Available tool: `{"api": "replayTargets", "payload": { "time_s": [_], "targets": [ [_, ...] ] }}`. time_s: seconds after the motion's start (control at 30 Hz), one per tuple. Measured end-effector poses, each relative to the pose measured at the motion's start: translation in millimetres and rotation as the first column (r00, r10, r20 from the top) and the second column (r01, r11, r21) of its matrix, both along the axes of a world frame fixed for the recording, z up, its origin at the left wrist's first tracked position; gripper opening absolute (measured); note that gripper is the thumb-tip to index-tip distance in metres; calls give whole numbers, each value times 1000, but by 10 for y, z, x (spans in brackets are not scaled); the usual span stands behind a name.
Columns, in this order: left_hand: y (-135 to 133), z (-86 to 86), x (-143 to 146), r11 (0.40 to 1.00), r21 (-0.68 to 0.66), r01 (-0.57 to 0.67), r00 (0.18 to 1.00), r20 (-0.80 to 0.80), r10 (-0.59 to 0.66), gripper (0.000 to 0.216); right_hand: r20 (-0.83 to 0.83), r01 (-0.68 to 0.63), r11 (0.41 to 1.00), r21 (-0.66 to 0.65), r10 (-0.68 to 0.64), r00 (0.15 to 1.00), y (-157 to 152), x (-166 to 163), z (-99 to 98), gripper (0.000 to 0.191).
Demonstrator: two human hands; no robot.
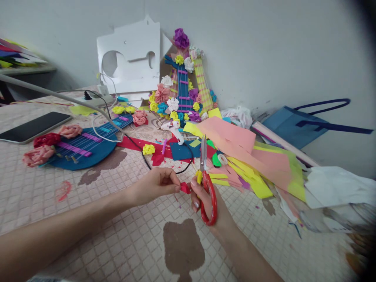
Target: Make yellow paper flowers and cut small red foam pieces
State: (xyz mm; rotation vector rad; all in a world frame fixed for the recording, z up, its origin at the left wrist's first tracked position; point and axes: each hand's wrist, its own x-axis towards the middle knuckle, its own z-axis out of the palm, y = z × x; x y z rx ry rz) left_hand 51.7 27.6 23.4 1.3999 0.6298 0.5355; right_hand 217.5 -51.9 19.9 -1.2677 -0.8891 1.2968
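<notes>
Between my two hands is a small piece of red paper (185, 188). My left hand (161, 183) pinches its left end with thumb and fingertips. My right hand (210, 199) is closed around red-handled scissors (209, 196), whose blades point up and away from me. The right fingertips also meet the paper's right side. Just beyond the hands lie a red paper strip (132, 144), a yellow paper flower (149, 149) and a white glue gun (173, 128) with a black cord.
On the left lie a blue paper guitar (88, 147) with paper roses and a tablet (33, 126). Flower-covered guitars (183, 86) lean against the wall. Coloured paper sheets (235, 137) pile up on the right, near a blue bag (293, 125). A white cable (73, 96) crosses the left side.
</notes>
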Motion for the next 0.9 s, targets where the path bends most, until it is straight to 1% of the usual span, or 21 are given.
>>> {"api": "replayTargets", "payload": {
  "time_s": [0.17, 0.37, 0.67, 0.83, 0.9],
  "targets": [
    [-9, -12, 0, 1000, 26, 8, 1000, 8, -8, 19, 31, -2, 1000, 6, 2, 1000, -13, -5, 52, 27],
    [-29, 14, 0, 998, 62, 17, 1000, 4, -18, 19, 17, 29, 999, -34, -28, 999, -12, -11, 41, 21],
    [-25, 3, 0, 999, -53, -5, 1000, -27, 4, 19, 35, 19, 999, -31, -18, 999, 19, -6, -36, 22],
    [-25, 3, -7, 999, -32, 1, 999, -38, -2, 20, 32, -9, 1000, 7, 9, 999, -1, -12, -16, 19],
    [-34, 11, -5, 1000, -8, -4, 999, -38, 4, 20, 18, -25, 1000, 12, 25, 1000, -7, -17, 24, 23]
  ]
}}
